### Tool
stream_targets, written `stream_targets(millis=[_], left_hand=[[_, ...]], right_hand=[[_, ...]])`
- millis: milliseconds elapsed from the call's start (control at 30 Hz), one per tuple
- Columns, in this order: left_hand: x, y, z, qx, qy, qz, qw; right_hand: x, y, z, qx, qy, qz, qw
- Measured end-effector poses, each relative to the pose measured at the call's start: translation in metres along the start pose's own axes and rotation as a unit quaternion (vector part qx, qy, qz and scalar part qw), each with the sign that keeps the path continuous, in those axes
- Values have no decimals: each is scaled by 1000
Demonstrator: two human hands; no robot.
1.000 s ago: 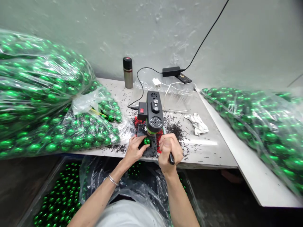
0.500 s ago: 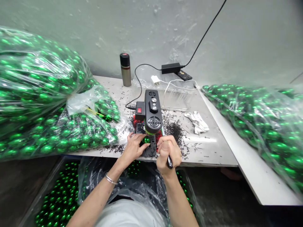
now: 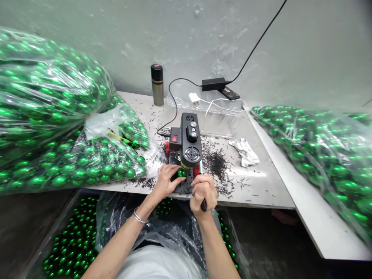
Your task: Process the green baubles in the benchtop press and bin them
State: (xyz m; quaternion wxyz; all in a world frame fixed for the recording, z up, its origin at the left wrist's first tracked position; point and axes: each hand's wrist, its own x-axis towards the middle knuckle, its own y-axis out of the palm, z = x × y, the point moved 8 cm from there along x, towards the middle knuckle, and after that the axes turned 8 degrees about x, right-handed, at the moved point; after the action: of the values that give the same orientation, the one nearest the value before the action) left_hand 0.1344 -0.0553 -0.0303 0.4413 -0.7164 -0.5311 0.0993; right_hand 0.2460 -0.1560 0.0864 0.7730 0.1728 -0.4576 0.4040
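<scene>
A small black bench press (image 3: 191, 141) with a red switch and two round vents stands on the table near its front edge. Beneath its head sits a shiny green ball (image 3: 181, 173), held between the thumb and fingers of my left hand (image 3: 166, 181). My right hand (image 3: 204, 193) is wrapped round the black-gripped lever (image 3: 204, 205) on the press's right side. Part of the ball is hidden by the press head. Red material (image 3: 196, 169) shows beside the base.
Clear bags of green balls lie left (image 3: 72, 155) and right (image 3: 319, 155). Below the table edge is a lined container of balls (image 3: 69, 236). Black shavings (image 3: 216, 162), a white glove (image 3: 245, 152), a flask (image 3: 157, 85), a power adapter (image 3: 214, 84) and a clear plastic tray (image 3: 221, 126) are on the table.
My right hand has moved slightly down and left with the lever. My left hand stays on the green ball under the press. The whole view shifts a little.
</scene>
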Motion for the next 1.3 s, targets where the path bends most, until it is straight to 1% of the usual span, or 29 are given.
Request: stream_targets(millis=[100,200,300,367,433,500,600,700,767,800,867,933,1000,1033,1100,1167,1200,1233,1300], left_hand=[[-1,1,0,3,-1,-4,1000],[-2,1,0,1,5,-10,1000],[-2,0,-1,-5,14,-14,1000],[-1,0,-1,-7,15,-13,1000],[-1,0,-1,-11,17,-12,1000],[-1,0,-2,-14,23,-13,1000],[1,1,-1,-18,24,-24,999],[3,0,-2,-24,24,-38,999],[0,-6,-4,-33,27,-52,998],[-5,-10,-6,-38,29,-60,997],[-18,-19,-12,-44,43,-61,996],[-34,-26,-21,-33,71,-37,996],[-45,-34,-24,1,90,-17,996],[-47,-40,-22,25,88,-17,996],[-37,-56,-8,90,55,-44,993],[-15,-76,14,172,-7,-76,982],[-1,-84,27,217,-44,-78,972],[13,-91,40,257,-79,-69,961],[40,-95,61,303,-132,-26,943]], right_hand=[[-12,3,-7,-14,-13,1,1000],[-22,4,-14,-13,-25,-19,999],[-29,4,-21,-11,-22,-31,999],[-32,6,-24,-12,-31,-17,999],[-35,9,-25,-14,-49,14,999],[-34,10,-24,-12,-57,32,998],[-24,5,-17,1,-41,26,999],[1,-2,-3,16,-7,7,1000],[21,-4,4,21,37,7,999],[29,-5,6,23,55,10,998],[40,-5,12,25,69,9,997],[43,-6,14,21,64,1,998],[39,-6,14,17,56,-12,998],[37,-6,13,19,55,-18,998],[32,-5,10,28,55,-27,998],[29,-5,8,35,56,-31,997],[28,-4,8,36,56,-31,997],[28,-4,7,38,55,-30,997],[26,-4,6,39,52,-26,998]])
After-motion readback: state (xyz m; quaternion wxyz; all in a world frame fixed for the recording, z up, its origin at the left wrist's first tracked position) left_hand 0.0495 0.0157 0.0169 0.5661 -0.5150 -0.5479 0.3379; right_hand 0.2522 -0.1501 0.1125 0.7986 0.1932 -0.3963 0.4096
